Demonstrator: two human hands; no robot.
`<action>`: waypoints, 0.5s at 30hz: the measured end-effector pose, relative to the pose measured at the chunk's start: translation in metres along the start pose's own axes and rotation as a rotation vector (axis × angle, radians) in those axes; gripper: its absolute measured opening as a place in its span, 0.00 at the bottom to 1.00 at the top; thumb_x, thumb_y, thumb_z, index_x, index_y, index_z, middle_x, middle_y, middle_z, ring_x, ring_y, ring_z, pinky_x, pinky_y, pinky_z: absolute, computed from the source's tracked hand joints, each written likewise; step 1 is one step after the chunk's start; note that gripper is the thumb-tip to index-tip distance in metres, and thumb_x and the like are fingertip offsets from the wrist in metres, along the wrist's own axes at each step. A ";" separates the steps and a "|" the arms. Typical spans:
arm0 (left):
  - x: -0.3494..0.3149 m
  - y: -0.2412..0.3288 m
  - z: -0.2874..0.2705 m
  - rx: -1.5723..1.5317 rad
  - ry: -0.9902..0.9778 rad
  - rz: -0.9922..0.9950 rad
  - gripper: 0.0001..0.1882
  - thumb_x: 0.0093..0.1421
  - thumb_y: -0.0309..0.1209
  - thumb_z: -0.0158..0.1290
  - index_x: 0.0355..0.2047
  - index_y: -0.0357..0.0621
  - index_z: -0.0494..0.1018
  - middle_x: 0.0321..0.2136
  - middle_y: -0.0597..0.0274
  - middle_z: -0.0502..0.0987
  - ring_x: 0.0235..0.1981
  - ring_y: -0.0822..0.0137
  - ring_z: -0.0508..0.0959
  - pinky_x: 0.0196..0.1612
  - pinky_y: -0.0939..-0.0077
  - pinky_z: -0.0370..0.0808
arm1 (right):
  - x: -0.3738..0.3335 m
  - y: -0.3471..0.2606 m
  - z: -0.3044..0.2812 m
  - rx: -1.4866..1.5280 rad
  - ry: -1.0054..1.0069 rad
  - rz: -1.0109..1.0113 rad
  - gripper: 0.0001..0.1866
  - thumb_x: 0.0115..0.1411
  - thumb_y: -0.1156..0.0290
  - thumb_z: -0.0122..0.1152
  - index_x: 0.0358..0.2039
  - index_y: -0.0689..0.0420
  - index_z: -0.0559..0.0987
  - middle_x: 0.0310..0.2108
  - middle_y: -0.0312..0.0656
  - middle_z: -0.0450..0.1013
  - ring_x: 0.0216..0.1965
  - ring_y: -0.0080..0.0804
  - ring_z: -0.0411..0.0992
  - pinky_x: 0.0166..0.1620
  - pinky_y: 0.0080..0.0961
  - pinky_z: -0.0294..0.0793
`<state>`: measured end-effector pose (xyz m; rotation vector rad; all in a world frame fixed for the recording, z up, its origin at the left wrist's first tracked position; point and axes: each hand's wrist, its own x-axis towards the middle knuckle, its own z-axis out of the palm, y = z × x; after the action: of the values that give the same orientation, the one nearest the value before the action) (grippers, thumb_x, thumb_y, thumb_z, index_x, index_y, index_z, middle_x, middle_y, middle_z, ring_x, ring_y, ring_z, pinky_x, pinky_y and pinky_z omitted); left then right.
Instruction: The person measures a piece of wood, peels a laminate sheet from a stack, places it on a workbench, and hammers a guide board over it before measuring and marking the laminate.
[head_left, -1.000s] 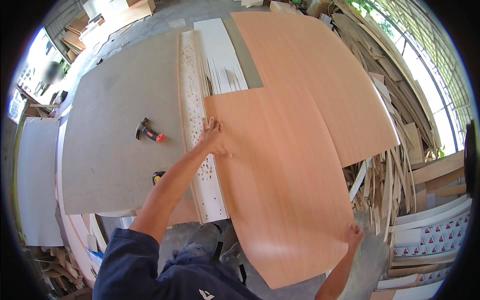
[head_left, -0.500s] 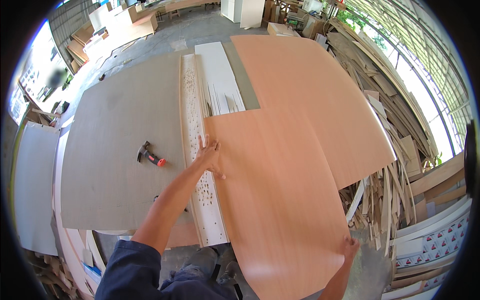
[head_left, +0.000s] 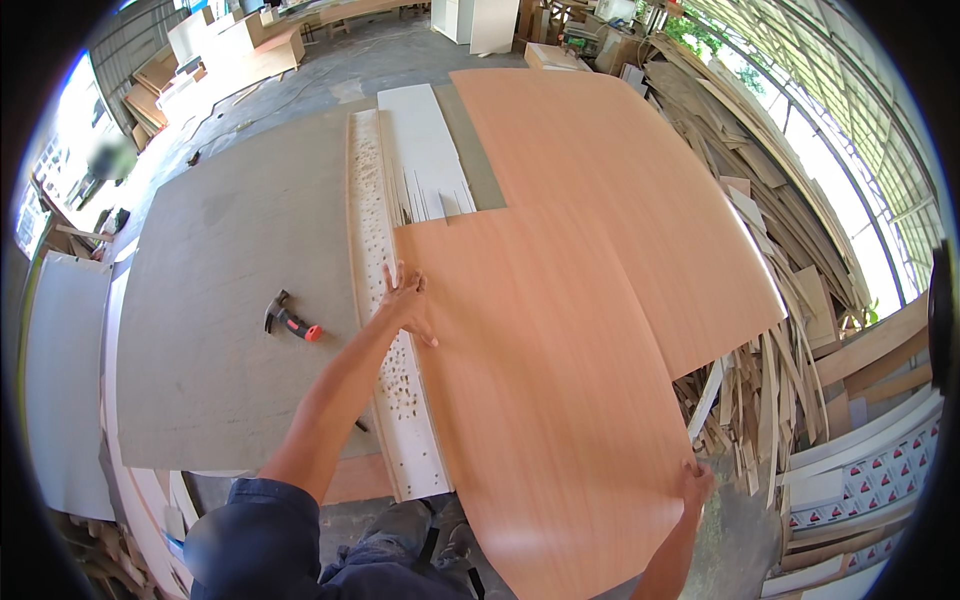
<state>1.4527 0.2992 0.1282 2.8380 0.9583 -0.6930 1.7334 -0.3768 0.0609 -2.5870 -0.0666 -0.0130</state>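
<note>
A large, thin orange-brown wood-grain sheet (head_left: pixel 540 400) lies over the work surface, its near end bending down toward me. My left hand (head_left: pixel 408 300) is open, fingers spread, pressing on the sheet's left edge beside a white strip board (head_left: pixel 400 385) dotted with brown spots. At the near right, my right hand (head_left: pixel 697 482) is closed around the sheet's right edge. A second sheet of the same colour (head_left: pixel 610 130) lies at the far right, its edge meeting or overlapping the first. Left of the strip board rests a claw hammer (head_left: pixel 292 317) with a black and red handle.
A grey-brown board (head_left: pixel 230 240) covers the left of the surface. White panels (head_left: pixel 425 140) lie beyond my left hand. Scrap wood strips (head_left: pixel 765 400) are heaped at right, near long stacked offcuts (head_left: pixel 760 170). A pale panel (head_left: pixel 65 380) stands at far left.
The near sheet has slid slightly away from me, with both hands keeping their places on it. My view has shifted a little. The hammer stays lying on the board.
</note>
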 end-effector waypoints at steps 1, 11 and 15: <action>0.003 -0.002 -0.001 0.002 0.003 0.002 0.74 0.31 0.62 0.67 0.68 0.32 0.43 0.71 0.47 0.42 0.70 0.38 0.31 0.65 0.31 0.23 | 0.003 -0.006 0.003 0.002 0.003 0.001 0.22 0.48 0.59 0.72 0.34 0.65 0.80 0.30 0.48 0.77 0.33 0.40 0.75 0.38 0.36 0.72; -0.002 -0.010 0.027 -0.034 0.109 0.044 0.44 0.56 0.45 0.48 0.68 0.33 0.49 0.70 0.48 0.44 0.71 0.42 0.35 0.66 0.32 0.24 | 0.015 -0.125 0.050 -0.086 0.041 -0.029 0.25 0.49 0.55 0.73 0.38 0.62 0.77 0.36 0.48 0.76 0.39 0.45 0.74 0.44 0.39 0.72; -0.014 0.012 0.021 -0.036 0.114 0.090 0.45 0.56 0.47 0.47 0.67 0.32 0.49 0.70 0.47 0.44 0.71 0.43 0.35 0.66 0.32 0.25 | 0.035 -0.134 0.068 -0.143 0.070 -0.009 0.26 0.50 0.53 0.70 0.42 0.57 0.74 0.39 0.49 0.76 0.41 0.49 0.74 0.46 0.41 0.72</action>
<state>1.4417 0.2774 0.1144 2.8954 0.8419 -0.5048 1.7614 -0.2256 0.0744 -2.7269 -0.0537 -0.1153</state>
